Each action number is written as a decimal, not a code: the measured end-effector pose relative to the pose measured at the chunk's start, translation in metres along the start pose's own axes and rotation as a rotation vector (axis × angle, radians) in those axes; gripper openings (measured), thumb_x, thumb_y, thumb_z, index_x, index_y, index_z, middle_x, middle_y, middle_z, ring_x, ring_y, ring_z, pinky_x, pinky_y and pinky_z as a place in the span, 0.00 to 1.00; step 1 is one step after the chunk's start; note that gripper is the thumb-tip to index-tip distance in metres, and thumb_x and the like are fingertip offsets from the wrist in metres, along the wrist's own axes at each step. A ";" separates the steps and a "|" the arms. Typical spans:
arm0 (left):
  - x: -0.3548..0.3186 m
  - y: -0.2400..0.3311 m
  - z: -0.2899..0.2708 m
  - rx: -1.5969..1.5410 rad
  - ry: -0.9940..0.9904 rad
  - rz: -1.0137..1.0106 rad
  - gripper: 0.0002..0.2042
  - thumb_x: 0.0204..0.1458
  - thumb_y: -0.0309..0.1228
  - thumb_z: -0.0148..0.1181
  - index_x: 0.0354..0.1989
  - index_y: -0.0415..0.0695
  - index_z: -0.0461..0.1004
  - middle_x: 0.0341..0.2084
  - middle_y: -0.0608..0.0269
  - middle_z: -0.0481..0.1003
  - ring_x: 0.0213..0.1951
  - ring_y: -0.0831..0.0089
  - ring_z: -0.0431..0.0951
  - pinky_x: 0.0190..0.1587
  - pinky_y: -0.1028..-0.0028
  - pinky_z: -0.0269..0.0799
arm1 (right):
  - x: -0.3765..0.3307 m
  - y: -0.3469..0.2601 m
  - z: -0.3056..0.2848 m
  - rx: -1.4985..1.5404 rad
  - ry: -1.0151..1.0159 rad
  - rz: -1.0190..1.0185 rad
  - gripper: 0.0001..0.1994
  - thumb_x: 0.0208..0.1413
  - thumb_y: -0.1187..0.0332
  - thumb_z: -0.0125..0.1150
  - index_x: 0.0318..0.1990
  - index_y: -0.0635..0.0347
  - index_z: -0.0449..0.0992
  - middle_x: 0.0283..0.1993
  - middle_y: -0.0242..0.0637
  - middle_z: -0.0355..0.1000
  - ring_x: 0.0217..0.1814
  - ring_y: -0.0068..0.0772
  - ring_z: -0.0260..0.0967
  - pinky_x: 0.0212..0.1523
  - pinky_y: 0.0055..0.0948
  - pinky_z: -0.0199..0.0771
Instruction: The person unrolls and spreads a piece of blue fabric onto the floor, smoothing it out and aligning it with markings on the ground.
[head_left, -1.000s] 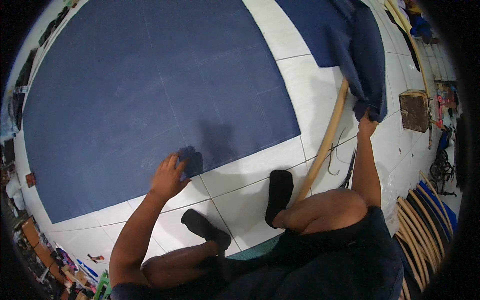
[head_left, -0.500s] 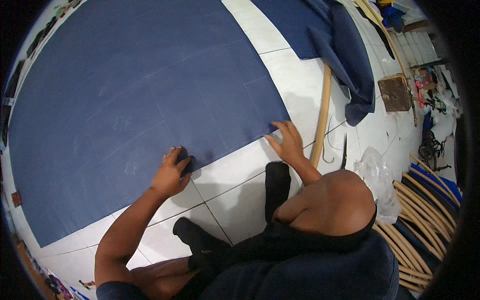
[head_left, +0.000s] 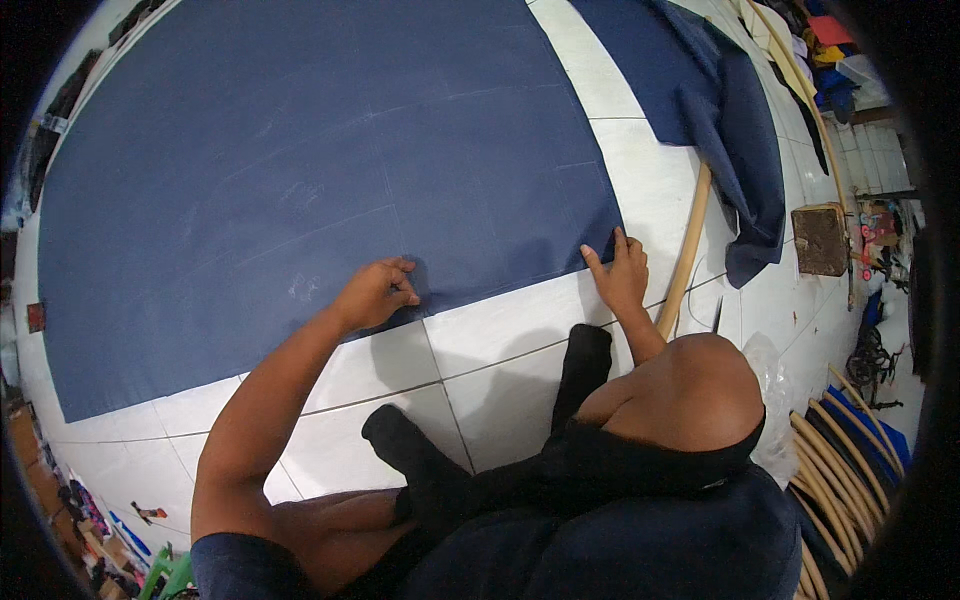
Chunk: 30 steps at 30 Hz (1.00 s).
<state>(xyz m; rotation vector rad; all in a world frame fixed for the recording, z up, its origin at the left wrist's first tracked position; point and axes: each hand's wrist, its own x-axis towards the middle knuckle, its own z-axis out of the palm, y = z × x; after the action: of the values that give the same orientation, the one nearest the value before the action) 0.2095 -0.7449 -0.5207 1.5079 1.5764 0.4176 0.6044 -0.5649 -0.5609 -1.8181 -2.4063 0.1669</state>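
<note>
A large dark blue sheet of material [head_left: 300,150] lies spread on the floor, with thin pale lines and marks drawn over it. My left hand [head_left: 375,295] is at its near edge, thumb and fingers curled together; what they hold, if anything, is too small to make out. At the sheet's near right corner, my right hand [head_left: 625,280] touches the edge with thumb and fingers spread apart.
White floor tiles [head_left: 500,385] surround the sheet. Right of it lie another rumpled blue piece [head_left: 735,150], a tan pole [head_left: 688,250] and a brown block [head_left: 820,240]. Beside my right knee are a clear plastic bag [head_left: 770,400] and several curved tan poles [head_left: 835,475].
The view has shifted, so the sheet and floor sit farther right. My left hand's spread fingers have curled in, and it lies farther along the near edge. My right hand remains by the corner.
</note>
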 end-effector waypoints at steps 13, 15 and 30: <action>-0.010 0.003 0.028 0.516 -0.026 0.083 0.32 0.39 0.33 0.78 0.53 0.38 0.70 0.66 0.36 0.59 0.68 0.41 0.61 0.68 0.57 0.64 | 0.003 0.006 0.003 0.078 0.107 -0.029 0.29 0.58 0.47 0.65 0.56 0.63 0.76 0.51 0.49 0.71 0.50 0.50 0.70 0.49 0.45 0.71; -0.009 0.001 0.028 0.519 -0.036 0.101 0.32 0.40 0.33 0.78 0.53 0.37 0.69 0.66 0.36 0.58 0.69 0.41 0.59 0.69 0.58 0.63 | 0.009 0.013 0.014 0.341 0.173 0.019 0.25 0.60 0.50 0.65 0.53 0.63 0.75 0.48 0.47 0.72 0.45 0.46 0.72 0.45 0.39 0.72; -0.011 0.007 0.008 0.321 -0.035 0.145 0.25 0.45 0.34 0.72 0.51 0.39 0.71 0.64 0.40 0.61 0.66 0.44 0.64 0.67 0.59 0.65 | 0.085 -0.016 -0.050 1.739 -0.393 0.525 0.23 0.59 0.62 0.70 0.56 0.60 0.69 0.45 0.32 0.75 0.40 0.24 0.73 0.38 0.23 0.75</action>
<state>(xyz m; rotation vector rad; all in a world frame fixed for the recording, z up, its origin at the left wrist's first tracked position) 0.2183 -0.7565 -0.5157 1.8709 1.5663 0.2228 0.5741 -0.4864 -0.5066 -1.2620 -0.8038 1.9388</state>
